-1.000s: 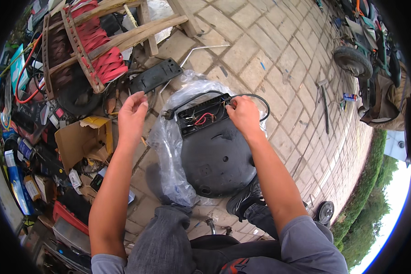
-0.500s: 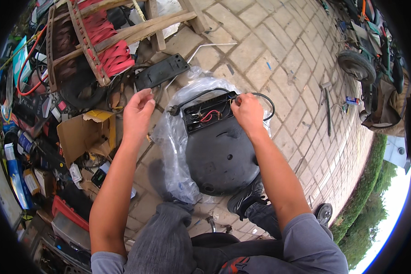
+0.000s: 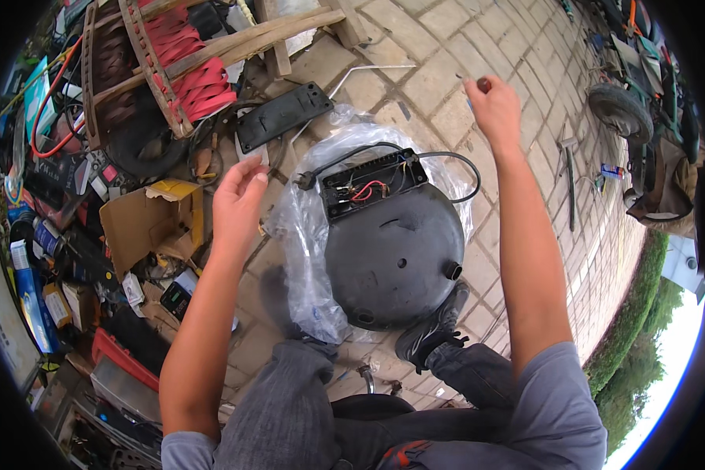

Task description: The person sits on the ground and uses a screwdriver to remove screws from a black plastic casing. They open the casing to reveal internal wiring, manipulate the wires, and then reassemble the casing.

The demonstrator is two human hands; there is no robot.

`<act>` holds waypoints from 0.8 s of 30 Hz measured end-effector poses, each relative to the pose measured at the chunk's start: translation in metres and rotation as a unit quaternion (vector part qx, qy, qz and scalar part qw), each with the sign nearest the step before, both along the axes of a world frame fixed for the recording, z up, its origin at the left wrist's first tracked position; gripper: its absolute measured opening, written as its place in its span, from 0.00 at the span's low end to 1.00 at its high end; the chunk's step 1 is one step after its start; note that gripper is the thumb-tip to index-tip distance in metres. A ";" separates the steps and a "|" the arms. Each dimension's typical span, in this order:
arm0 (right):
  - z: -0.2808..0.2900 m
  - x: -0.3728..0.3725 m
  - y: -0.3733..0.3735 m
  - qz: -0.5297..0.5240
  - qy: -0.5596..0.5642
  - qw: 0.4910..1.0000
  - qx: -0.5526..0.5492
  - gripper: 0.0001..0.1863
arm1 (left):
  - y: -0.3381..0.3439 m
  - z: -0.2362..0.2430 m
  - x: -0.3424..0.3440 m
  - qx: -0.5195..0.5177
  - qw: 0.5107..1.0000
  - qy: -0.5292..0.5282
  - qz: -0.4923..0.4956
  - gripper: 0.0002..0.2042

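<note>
A round black plastic housing (image 3: 399, 262) lies between my feet on clear plastic wrap (image 3: 309, 266). Its rectangular compartment (image 3: 372, 186) is uncovered, showing red and dark wires. A black cable (image 3: 464, 166) loops out of it, and a plug (image 3: 305, 180) rests at its left. My left hand (image 3: 239, 200) is raised left of the wrap, its fingers curled toward the thumb; anything between them is too small to make out. Beyond the housing to the right, my right hand (image 3: 496, 113) is closed above the paving, with a small dark spot at its fingertips that I cannot identify.
A black rectangular cover (image 3: 284, 117) lies past the wrap, near a wooden frame with red strapping (image 3: 184, 86). An opened cardboard box (image 3: 145, 227) and heaped clutter fill the left. To the right are a hammer (image 3: 569, 184) and a wheel (image 3: 620, 112).
My right hand has left the compartment's right end and swung up and right over the paving. My left hand has hardly moved. The view has shifted slightly.
</note>
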State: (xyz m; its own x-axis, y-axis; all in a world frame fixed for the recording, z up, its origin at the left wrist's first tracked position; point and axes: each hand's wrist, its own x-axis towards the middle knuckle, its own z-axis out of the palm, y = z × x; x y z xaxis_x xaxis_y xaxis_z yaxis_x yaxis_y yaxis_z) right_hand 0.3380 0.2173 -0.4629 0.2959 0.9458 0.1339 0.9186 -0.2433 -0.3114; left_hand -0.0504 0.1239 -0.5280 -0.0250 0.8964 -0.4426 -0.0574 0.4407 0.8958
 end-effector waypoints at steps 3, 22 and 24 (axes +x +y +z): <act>-0.002 0.026 0.016 0.042 0.033 0.998 0.044 0.16 | -0.015 0.017 0.008 -0.012 0.999 -0.032 -0.004 0.16; 0.034 -0.131 -0.230 -0.089 0.728 0.636 -0.240 0.07 | -0.104 0.091 0.034 -0.048 0.947 0.052 -0.312 0.15; 0.023 -0.143 -0.236 -0.004 0.722 0.646 -0.247 0.06 | -0.101 0.099 0.039 -0.012 0.926 0.105 -0.363 0.15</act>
State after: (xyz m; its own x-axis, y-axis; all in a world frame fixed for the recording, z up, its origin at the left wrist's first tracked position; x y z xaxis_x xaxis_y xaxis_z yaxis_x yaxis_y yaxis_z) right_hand 0.1955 -0.0185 -0.4395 -0.2200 0.7645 -0.6059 -0.2450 -0.6445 -0.7243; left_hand -0.0112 0.0224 -0.4291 0.4918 0.7011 -0.5163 0.4360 0.3149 0.8430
